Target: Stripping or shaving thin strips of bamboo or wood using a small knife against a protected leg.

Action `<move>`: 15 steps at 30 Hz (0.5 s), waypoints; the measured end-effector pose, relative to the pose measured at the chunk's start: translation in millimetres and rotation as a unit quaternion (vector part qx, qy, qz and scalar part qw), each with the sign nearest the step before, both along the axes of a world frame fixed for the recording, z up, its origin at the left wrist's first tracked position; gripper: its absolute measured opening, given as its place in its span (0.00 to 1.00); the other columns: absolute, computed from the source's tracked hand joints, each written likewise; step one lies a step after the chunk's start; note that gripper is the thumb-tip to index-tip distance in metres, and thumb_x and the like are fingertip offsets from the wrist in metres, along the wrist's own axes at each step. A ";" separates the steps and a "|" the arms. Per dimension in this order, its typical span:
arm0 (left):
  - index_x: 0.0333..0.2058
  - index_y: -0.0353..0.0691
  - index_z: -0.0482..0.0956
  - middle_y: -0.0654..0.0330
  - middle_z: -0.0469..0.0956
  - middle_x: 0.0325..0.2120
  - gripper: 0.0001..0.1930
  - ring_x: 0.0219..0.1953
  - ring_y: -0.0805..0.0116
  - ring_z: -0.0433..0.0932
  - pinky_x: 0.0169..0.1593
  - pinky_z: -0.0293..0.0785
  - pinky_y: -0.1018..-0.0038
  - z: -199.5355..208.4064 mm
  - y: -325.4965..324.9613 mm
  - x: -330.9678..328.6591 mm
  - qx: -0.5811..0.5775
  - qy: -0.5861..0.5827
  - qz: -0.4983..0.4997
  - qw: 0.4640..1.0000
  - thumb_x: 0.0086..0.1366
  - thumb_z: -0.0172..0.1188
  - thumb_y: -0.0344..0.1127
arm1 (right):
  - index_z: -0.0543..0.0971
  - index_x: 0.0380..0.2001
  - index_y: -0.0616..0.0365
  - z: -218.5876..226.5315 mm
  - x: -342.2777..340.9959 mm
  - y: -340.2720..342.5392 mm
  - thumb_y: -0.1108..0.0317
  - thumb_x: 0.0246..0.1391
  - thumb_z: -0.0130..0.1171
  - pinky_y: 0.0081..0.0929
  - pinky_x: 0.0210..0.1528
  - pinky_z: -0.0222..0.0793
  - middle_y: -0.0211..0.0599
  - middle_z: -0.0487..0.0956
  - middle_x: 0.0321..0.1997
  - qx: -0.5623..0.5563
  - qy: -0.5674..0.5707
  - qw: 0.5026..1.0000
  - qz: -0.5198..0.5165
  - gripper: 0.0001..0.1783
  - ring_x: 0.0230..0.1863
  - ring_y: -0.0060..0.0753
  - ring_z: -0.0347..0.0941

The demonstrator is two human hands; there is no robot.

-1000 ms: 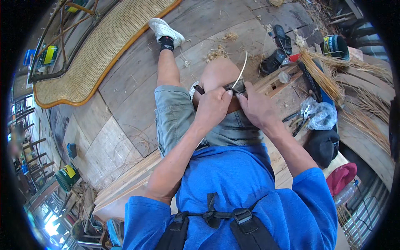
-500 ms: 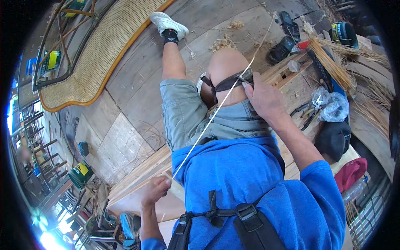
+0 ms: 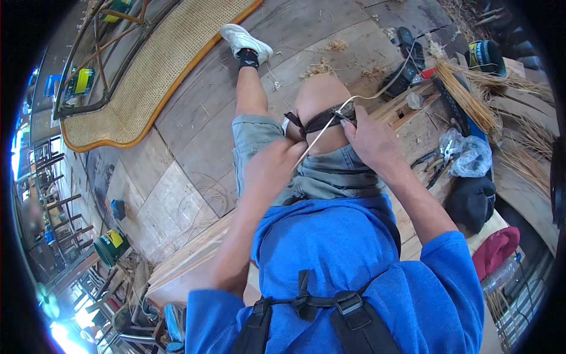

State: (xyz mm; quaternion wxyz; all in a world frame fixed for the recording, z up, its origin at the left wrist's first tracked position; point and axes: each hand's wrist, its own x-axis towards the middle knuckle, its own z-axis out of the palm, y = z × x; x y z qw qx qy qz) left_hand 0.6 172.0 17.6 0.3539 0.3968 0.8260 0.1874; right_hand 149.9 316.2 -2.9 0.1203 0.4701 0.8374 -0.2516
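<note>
A dark cloth band (image 3: 321,120) is tied round my right leg at the knee. Across it runs a long, thin pale strip (image 3: 318,138), which looks like cane. My left hand (image 3: 272,169), slightly blurred, is closed on the strip just on the near side of the band. At the band's right end my right hand (image 3: 375,140) is closed, with thumb and fingertips beside the strip. A small greyish piece shows by those fingertips, too small to name. Beyond the band the strip's far end curves away over the floor.
A curved woven cane panel (image 3: 168,68) with an orange-brown rim lies at far left. To my right are bundled cane strips (image 3: 469,97), pliers (image 3: 447,150), a clear plastic bag (image 3: 473,154), a black pouch (image 3: 471,200) and a maroon cloth (image 3: 496,251). Black sandals (image 3: 408,50) and fibre shavings (image 3: 337,45) lie ahead.
My left hand has moved from low beside my waist up and forward to the knee. The strip's far part now bends in a curve instead of lying nearly straight. My right hand stays at the band.
</note>
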 end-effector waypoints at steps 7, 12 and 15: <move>0.22 0.34 0.72 0.42 0.72 0.20 0.17 0.25 0.43 0.73 0.28 0.67 0.56 -54.0 24.6 13.5 0.141 -0.028 -0.051 0.988 0.60 0.50 0.43 | 0.66 0.45 0.62 -0.6 -1.8 -1.2 0.53 0.55 0.45 0.48 0.39 0.68 0.56 0.77 0.30 -0.026 0.002 0.999 -0.039 0.23 0.35 0.57 0.74; 0.21 0.31 0.69 0.50 0.65 0.14 0.19 0.17 0.61 0.64 0.24 0.61 0.66 -15.6 -129.5 -28.0 -0.093 -0.160 -0.035 0.982 0.61 0.50 0.43 | 0.66 0.41 0.61 -13.2 13.2 9.7 0.52 0.55 0.45 0.47 0.35 0.69 0.55 0.77 0.27 0.021 0.008 0.999 -0.047 0.22 0.32 0.55 0.75; 0.18 0.32 0.70 0.55 0.66 0.11 0.20 0.16 0.64 0.66 0.24 0.62 0.68 10.7 -241.8 -46.5 -0.217 -0.123 0.021 0.968 0.60 0.51 0.44 | 0.67 0.40 0.60 -13.3 10.4 8.9 0.51 0.55 0.45 0.48 0.35 0.69 0.54 0.77 0.28 0.018 -0.001 0.999 -0.039 0.22 0.32 0.55 0.75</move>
